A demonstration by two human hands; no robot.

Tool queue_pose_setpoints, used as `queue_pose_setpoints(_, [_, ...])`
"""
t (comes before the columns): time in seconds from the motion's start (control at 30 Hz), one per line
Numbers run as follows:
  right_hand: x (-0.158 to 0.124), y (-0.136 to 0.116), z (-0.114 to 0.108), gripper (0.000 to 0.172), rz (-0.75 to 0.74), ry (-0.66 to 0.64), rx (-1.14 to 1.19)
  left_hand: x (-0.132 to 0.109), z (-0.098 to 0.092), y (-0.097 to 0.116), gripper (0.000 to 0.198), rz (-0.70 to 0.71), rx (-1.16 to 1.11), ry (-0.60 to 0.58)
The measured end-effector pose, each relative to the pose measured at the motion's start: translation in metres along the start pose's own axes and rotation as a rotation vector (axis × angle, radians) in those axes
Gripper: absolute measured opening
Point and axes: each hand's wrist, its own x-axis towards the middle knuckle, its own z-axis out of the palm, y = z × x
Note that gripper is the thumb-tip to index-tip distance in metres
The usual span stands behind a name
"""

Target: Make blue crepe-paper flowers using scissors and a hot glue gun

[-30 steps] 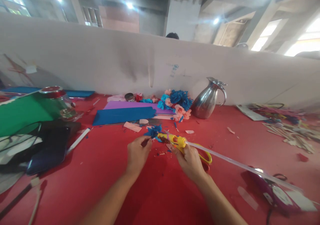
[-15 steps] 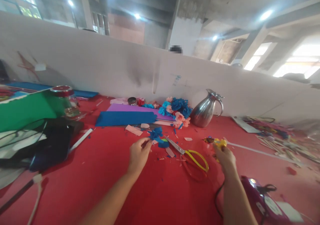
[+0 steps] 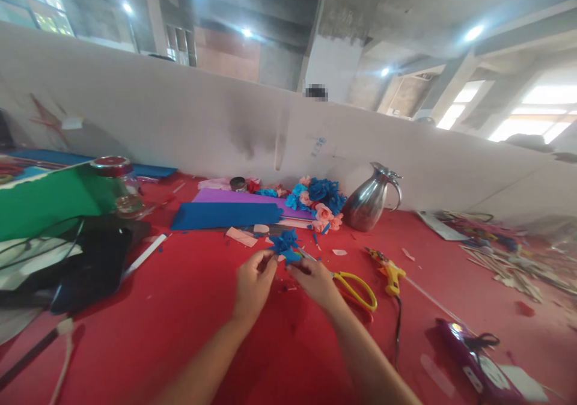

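A blue paper flower (image 3: 285,241) is pinched between the fingertips of my left hand (image 3: 256,279), over the middle of the red table. My right hand (image 3: 316,282) meets it from the other side, its fingers closed on a blue paper petal (image 3: 293,257) at the flower's lower edge. Behind my right hand lie scissors (image 3: 360,289) with yellow handles, their blades partly hidden. Farther right, a yellow glue gun (image 3: 388,271) rests on the table with its cord trailing toward me.
Blue paper sheets (image 3: 225,214) lie ahead, beside a heap of finished paper flowers (image 3: 322,197). A metal jug (image 3: 370,199) stands behind. At right are a purple power strip (image 3: 478,363) and thin sticks (image 3: 505,270); at left, a glass jar (image 3: 124,191).
My right hand has put the glue gun down on the table and moved left to the blue flower. My left hand stays nearly in place, still holding the flower.
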Motion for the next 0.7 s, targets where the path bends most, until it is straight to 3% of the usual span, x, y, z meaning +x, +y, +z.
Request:
queue_pose_setpoints(0.07, [0.0,-0.006,0.025,0.025,0.02,0.03,0.282,-0.001,0.0,0.0,0.021,0.018,0.01,-0.002])
queue_pose_setpoints(0.17, [-0.003,-0.009,0.037,0.024,0.06,0.145,0.481,-0.003,0.001,0.0,0.02,0.035,0.021,-0.023])
queue_pose_setpoints(0.4, [-0.009,-0.016,0.027,0.017,0.107,0.228,0.606,-0.008,0.005,-0.001,0.018,0.088,0.093,-0.066])
queue_pose_setpoints(0.7, [-0.012,-0.018,0.032,0.02,0.139,0.227,0.685,-0.01,0.003,-0.001,0.019,0.131,0.187,-0.088])
